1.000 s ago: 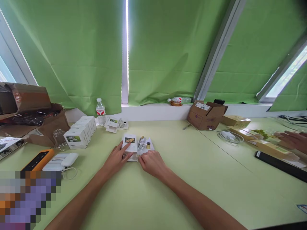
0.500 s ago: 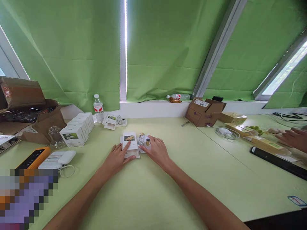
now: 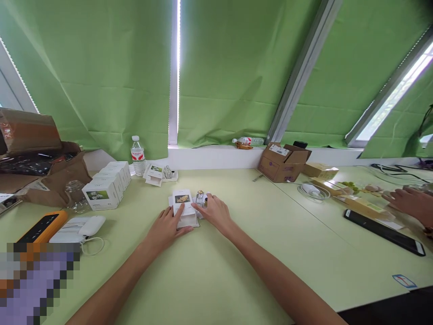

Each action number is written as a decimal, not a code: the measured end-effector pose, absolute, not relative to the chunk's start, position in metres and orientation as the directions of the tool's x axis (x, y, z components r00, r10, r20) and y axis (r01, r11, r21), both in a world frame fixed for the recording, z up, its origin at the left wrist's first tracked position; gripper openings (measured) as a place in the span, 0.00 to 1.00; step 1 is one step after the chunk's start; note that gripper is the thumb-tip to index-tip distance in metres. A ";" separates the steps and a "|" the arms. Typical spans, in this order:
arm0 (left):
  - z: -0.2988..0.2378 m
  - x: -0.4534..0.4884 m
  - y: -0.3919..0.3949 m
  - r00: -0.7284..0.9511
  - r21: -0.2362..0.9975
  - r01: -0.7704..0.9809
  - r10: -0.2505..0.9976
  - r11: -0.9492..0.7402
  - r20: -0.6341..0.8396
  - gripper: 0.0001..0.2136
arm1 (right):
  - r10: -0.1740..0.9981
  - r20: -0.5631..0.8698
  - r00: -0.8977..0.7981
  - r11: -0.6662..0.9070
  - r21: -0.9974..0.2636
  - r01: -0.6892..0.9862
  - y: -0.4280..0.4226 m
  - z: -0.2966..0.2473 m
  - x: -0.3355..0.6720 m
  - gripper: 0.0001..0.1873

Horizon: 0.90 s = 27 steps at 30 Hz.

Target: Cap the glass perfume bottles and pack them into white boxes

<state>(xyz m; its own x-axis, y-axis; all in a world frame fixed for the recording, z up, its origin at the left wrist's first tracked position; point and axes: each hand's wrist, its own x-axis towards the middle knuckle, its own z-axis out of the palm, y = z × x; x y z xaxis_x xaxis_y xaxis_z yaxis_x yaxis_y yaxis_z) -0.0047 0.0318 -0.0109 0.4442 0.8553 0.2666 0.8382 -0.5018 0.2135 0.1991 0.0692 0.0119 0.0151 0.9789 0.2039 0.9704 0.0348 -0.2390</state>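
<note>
A white box (image 3: 183,206) with a picture of small yellowish flowers lies in front of me at the table's middle. My left hand (image 3: 166,229) rests against it, index finger stretched over its face and thumb spread along its near edge. Just right of the box are a small clear glass piece with a gold-coloured top (image 3: 199,197) and a small dark-capped item (image 3: 205,201). My right hand (image 3: 216,212) lies over these, thumb reaching to the box's right side and fingers apart. Its palm side is hidden, along with most of the white piece beneath.
White boxes (image 3: 101,195) stand in a row at left, near a water bottle (image 3: 138,155). An opened white box (image 3: 155,174) lies farther back. A cardboard box (image 3: 282,163), a coiled white cable (image 3: 313,192), a black bar (image 3: 384,232) and another person's hand (image 3: 407,203) are at right.
My right hand has shifted left and its fingers now cover more of the dark-capped item. My left hand stays at the white box. The whole view has turned slightly right.
</note>
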 end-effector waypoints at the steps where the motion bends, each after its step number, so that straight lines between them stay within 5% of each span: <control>1: -0.011 -0.005 0.032 0.444 0.215 0.838 0.856 -0.501 0.264 0.37 | 0.982 0.188 0.024 0.022 -0.239 0.971 0.070 0.013 0.198 0.39; 14: -0.013 -0.005 0.033 0.444 0.211 0.843 0.861 -0.495 0.248 0.36 | 0.993 0.090 0.070 -0.042 -0.284 0.958 0.099 0.013 0.184 0.16; 27: -0.003 -0.007 0.033 0.431 0.240 0.848 0.878 -0.473 0.209 0.37 | 0.983 0.178 0.040 0.027 -0.357 0.934 0.142 0.003 0.187 0.18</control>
<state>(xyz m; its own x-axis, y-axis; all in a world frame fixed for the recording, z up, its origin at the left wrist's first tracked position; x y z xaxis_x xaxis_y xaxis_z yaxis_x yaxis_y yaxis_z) -0.0068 0.0327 -0.0033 0.4309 0.8779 0.2086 0.8478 -0.4731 0.2398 0.1875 0.1421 0.0033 0.0399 0.9832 0.1782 0.9337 0.0268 -0.3571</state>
